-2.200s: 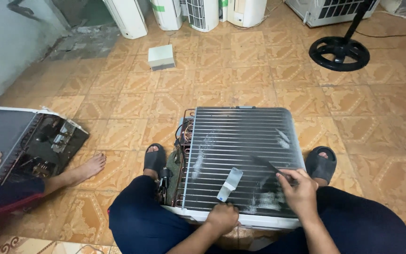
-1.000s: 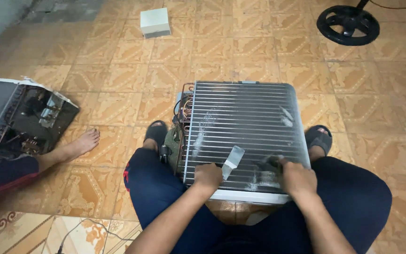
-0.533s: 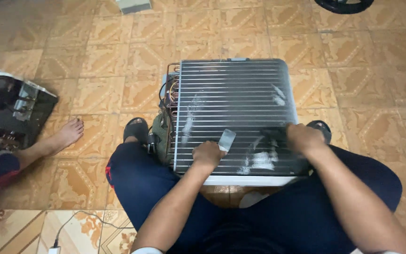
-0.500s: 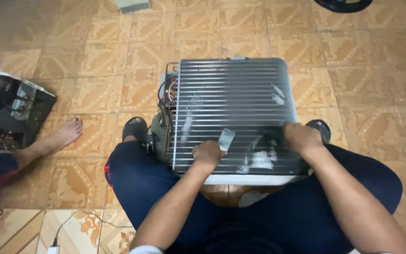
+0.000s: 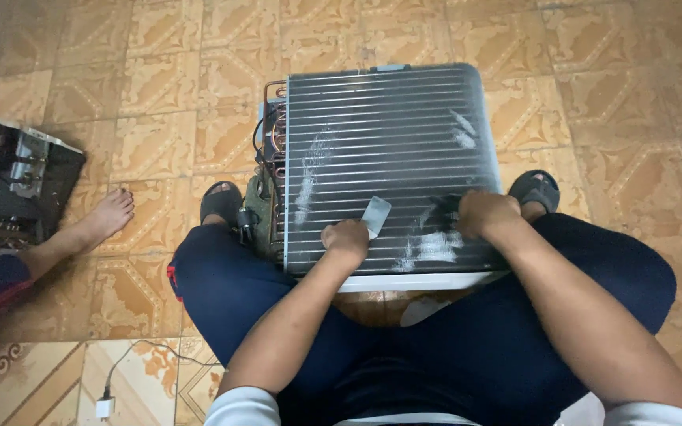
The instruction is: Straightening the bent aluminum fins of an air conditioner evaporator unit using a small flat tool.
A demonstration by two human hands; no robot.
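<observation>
The finned coil unit (image 5: pixel 384 158) lay flat on the tiled floor (image 5: pixel 159 47) between the person's knees, its near edge against the lap at 6 o'clock and its far edge toward 12 o'clock. The left hand (image 5: pixel 346 238) was curled into a loose fist on the fin face near the near edge, just beside a small pale tab (image 5: pixel 375 214) that stood up from the fins; whether the fingers pinched that tab could not be told. The right hand (image 5: pixel 483 213) was bent over, fingers pressed down on the fins at about 4 o'clock on the panel, beside a whitish scuffed patch (image 5: pixel 436 246). The unit looked heavy and stiff as a whole, being metal, yet its thin fins seemed fragile and sharp, already flattened in pale streaks, so the safer hold was probably the solid frame at the edges rather than the face. The fin lines ran from 9 to 3 o'clock, and the copper tube bends (image 5: pixel 274 150) pointed toward 9 o'clock; the panel was close to square, so its long axis was hard to judge. A dark opened casing (image 5: pixel 9 189) lay at 9 o'clock, with another person's bare foot (image 5: pixel 108 214) beside it.
</observation>
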